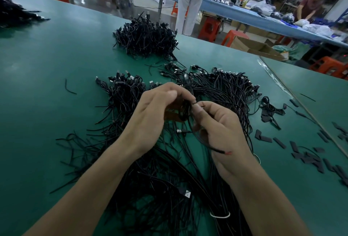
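Both hands meet above the green table [56, 62], working one coiled black cable [185, 107]. My left hand [156, 111] curls round the small coil, fingers bent over its top. My right hand [216, 122] pinches the same cable with thumb and fingers; the cable's loose end with a red stripped tip [227, 153] sticks out below the palm. Under my forearms lies a spread of loose black USB cables [150, 188], one bunch tied with a white band [220, 215].
A heap of bundled cables [145, 37] sits farther back, more bundles [122, 87] lie left and right of my hands. Small black strips [308, 158] scatter at the right. Across the aisle are a blue bench, orange stools, cardboard boxes and two people.
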A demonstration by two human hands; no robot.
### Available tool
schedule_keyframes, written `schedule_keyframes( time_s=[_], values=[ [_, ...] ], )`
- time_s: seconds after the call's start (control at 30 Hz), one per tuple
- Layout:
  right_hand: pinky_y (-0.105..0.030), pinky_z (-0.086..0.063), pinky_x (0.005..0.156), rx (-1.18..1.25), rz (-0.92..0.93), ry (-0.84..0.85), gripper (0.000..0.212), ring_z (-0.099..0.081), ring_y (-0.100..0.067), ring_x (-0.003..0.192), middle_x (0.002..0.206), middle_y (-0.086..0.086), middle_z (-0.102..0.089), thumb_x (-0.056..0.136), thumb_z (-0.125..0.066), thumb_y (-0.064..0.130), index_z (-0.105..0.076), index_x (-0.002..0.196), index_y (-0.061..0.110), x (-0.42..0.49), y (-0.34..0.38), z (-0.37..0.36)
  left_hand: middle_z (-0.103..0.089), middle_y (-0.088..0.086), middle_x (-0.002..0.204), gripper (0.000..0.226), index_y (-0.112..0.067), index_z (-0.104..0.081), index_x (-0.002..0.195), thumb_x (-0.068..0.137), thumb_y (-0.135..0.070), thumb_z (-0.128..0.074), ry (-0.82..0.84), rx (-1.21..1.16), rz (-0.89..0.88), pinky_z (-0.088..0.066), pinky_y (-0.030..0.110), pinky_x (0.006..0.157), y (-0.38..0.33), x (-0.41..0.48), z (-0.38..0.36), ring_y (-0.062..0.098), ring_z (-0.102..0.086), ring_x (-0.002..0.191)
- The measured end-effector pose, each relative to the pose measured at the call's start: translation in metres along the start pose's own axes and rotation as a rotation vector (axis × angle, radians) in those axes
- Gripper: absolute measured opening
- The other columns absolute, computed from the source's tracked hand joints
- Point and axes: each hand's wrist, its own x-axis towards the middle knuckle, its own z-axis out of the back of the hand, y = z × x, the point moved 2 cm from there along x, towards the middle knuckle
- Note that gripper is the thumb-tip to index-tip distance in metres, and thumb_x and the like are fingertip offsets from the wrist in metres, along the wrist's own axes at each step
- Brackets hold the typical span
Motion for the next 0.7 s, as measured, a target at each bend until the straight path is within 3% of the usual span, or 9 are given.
schedule_keyframes(
  time_s=[0.1,0.2,0.33,0.47,0.6,0.7],
  values=[
    [-0.01,-0.035,0.045,0.012,0.0,0.014,0.032,-0.043,0.0,0.048,0.058,0.006,-0.055,0.098,-0.059,0.014,-0.07,0.069,0.023,0.0,0.0,0.001,-0.075,0.0,0.099,0.014,-0.023,-0.064,0.107,0.096,-0.014,-0.06,-0.027,0.017,-0.121,-0.053,0.02,0.077,-0.002,-0.001,-0.003,0.013,-0.071,0.094],
    [-0.009,-0.038,0.05,-0.046,0.027,0.008,0.026,-0.047,0.003,0.053,0.06,0.013,-0.057,0.097,-0.061,0.017,-0.071,0.074,0.024,0.001,0.002,0.008,-0.076,-0.003,0.104,0.053,-0.036,-0.045,0.126,0.088,-0.007,-0.069,-0.024,0.009,-0.187,-0.049,0.019,0.069,-0.003,-0.003,-0.004,0.017,-0.071,0.096],
    [-0.012,-0.04,0.056,-0.062,0.061,-0.025,0.02,-0.048,-0.001,0.06,0.065,0.008,-0.059,0.088,-0.067,0.031,-0.071,0.078,0.013,0.003,0.008,0.012,-0.073,-0.016,0.102,0.052,-0.045,-0.057,0.111,0.082,-0.005,-0.073,-0.043,0.28,-0.327,-0.045,0.02,0.065,-0.006,-0.006,-0.007,0.012,-0.066,0.088],
    [-0.016,-0.044,0.059,-0.108,0.085,-0.116,0.022,-0.051,-0.003,0.062,0.065,0.01,-0.061,0.097,-0.061,0.016,-0.069,0.077,0.018,0.008,0.009,0.016,-0.065,-0.008,0.103,0.037,-0.021,-0.076,0.095,0.079,0.011,-0.064,-0.05,0.533,-0.485,-0.042,0.018,0.078,-0.007,-0.009,-0.013,0.012,-0.056,0.096],
    [-0.02,-0.048,0.063,-0.189,0.203,-0.119,0.019,-0.052,-0.006,0.067,0.069,0.009,-0.06,0.097,-0.061,0.012,-0.068,0.08,0.018,0.006,0.016,0.014,-0.051,0.001,0.088,0.035,-0.011,-0.076,0.098,0.08,0.014,-0.059,-0.031,0.567,-0.455,-0.035,0.013,0.068,-0.004,-0.011,-0.016,0.008,-0.049,0.08],
    [-0.035,-0.051,0.064,-0.246,0.256,-0.111,0.015,-0.057,-0.015,0.07,0.076,0.003,-0.065,0.097,-0.062,0.013,-0.068,0.084,0.02,0.004,0.022,0.014,-0.05,-0.007,0.084,0.039,-0.013,-0.073,0.107,0.084,0.001,-0.046,-0.01,0.553,-0.394,-0.033,0.01,0.065,-0.005,-0.01,-0.018,0.005,-0.048,0.074]
  ],
)
